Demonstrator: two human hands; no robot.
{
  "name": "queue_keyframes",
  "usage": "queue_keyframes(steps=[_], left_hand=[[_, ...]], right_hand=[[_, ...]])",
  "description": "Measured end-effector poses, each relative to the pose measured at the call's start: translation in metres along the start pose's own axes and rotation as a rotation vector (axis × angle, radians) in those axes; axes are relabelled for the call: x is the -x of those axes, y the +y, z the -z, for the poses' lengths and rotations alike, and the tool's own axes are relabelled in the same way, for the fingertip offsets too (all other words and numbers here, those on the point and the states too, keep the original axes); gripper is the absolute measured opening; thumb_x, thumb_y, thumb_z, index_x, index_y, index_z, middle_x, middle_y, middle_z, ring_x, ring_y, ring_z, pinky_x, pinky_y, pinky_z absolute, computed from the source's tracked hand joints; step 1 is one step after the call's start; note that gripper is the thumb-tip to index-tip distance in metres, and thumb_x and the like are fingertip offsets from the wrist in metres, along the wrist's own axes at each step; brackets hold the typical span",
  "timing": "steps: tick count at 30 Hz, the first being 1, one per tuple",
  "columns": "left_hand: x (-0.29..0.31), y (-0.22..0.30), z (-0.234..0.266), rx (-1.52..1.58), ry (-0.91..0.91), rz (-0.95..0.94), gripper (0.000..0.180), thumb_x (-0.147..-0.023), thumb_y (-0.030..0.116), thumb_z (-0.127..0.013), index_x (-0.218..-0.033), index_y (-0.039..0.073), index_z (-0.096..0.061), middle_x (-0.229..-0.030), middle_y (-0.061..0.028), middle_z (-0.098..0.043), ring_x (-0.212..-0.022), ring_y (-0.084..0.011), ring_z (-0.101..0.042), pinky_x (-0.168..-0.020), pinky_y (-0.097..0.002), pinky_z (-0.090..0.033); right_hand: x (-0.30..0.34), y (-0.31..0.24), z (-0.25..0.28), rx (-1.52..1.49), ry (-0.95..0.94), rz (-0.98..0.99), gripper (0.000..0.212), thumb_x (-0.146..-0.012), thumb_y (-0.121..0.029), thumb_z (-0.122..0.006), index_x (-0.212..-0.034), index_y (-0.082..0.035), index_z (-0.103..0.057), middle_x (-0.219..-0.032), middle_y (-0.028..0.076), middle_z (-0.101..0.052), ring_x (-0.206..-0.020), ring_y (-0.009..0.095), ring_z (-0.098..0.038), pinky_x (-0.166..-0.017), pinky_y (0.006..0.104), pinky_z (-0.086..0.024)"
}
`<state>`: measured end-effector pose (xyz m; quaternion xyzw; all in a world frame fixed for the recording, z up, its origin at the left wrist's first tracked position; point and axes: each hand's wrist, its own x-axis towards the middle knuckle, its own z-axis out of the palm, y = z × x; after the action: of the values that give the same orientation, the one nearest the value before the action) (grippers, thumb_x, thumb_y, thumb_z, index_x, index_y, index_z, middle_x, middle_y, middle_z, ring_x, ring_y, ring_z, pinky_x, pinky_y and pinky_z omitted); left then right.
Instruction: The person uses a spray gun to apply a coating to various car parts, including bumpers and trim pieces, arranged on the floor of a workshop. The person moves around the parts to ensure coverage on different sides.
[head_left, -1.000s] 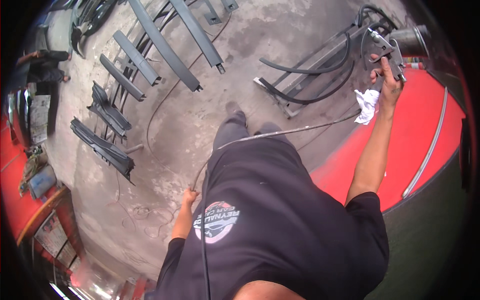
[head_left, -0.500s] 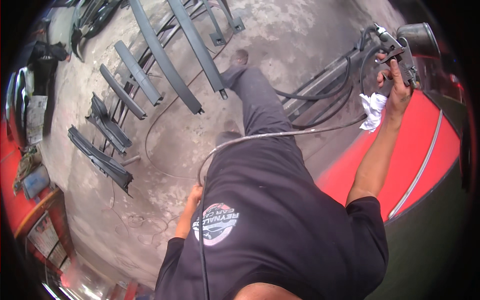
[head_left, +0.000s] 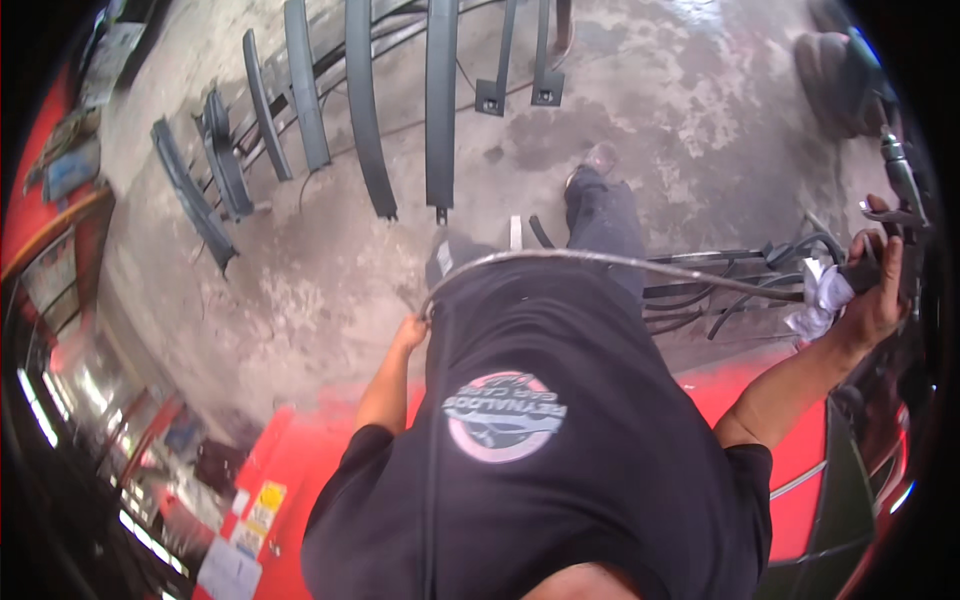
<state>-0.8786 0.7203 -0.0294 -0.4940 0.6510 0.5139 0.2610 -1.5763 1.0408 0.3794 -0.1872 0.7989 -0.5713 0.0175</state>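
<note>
At the right edge, my right hand [head_left: 878, 290] is closed around the handle of a spray gun [head_left: 897, 165]. The gun's lower body is dark and partly lost against the rim. A white cloth [head_left: 822, 296] is wrapped about the hose just below that hand. From there the grey air hose [head_left: 600, 260] runs across the front of my waist to my left hand [head_left: 410, 330]. The fingers of my left hand are closed on the hose beside my hip. A dark length of hose hangs down over my black shirt from there.
Several dark grey trim strips [head_left: 441, 110] lie on a rack ahead and to the left. Black hoses [head_left: 690, 300] and bars lie on the concrete floor [head_left: 640, 110] near my legs. Red panels stand close behind me, one with stickers [head_left: 265, 500] at lower left.
My body and view have turned, so the trim strips appear more upright and farther up. The spray gun has moved outward to the right edge. Both hands keep their hold.
</note>
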Motion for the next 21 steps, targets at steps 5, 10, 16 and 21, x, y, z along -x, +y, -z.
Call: queue_keyframes(steps=[5, 10, 16, 21], left_hand=[[-0.013, 0.131, -0.048, 0.003, 0.103, 0.024, 0.022, -0.088, 0.02, -0.061, -0.093, 0.002, -0.071, -0.074, -0.014, -0.066, -0.074, -0.0234, -0.063, -0.07, -0.0404, -0.049], [-0.058, 0.275, -0.112, -0.006, 0.147, 0.167, 0.025, -0.089, 0.024, -0.066, -0.1, 0.001, -0.071, -0.086, -0.0193, -0.07, -0.085, -0.0305, -0.067, -0.077, -0.0421, -0.05], [-0.138, 0.425, -0.175, 0.027, 0.214, 0.032, 0.031, -0.091, 0.027, -0.069, -0.109, 0.002, -0.071, -0.105, -0.024, -0.071, -0.105, -0.0393, -0.067, -0.089, -0.0434, -0.051], [-0.213, 0.497, -0.241, 0.002, 0.277, -0.112, 0.031, -0.088, 0.024, -0.072, -0.108, 0.001, -0.07, -0.105, -0.0258, -0.071, -0.102, -0.0414, -0.068, -0.088, -0.0456, -0.052]], right_hand=[[-0.121, 0.048, 0.045, 0.059, -0.133, -0.019, 0.034, -0.101, -0.018, -0.056, -0.122, 0.008, -0.06, -0.112, 0.023, -0.069, -0.061, 0.015, -0.055, -0.056, 0.0242, -0.044], [-0.215, 0.059, 0.08, 0.153, -0.237, 0.001, 0.032, -0.102, -0.016, -0.054, -0.123, 0.008, -0.061, -0.116, 0.023, -0.069, -0.062, 0.013, -0.054, -0.059, 0.0238, -0.045], [-0.302, 0.073, 0.119, 0.189, -0.303, 0.104, 0.033, -0.104, -0.018, -0.05, -0.123, 0.007, -0.06, -0.114, 0.019, -0.07, -0.064, 0.012, -0.055, -0.061, 0.0242, -0.045], [-0.387, 0.089, 0.14, 0.207, -0.299, 0.104, 0.032, -0.104, -0.021, -0.052, -0.114, 0.007, -0.065, -0.113, 0.016, -0.071, -0.066, 0.011, -0.055, -0.061, 0.0239, -0.044]])
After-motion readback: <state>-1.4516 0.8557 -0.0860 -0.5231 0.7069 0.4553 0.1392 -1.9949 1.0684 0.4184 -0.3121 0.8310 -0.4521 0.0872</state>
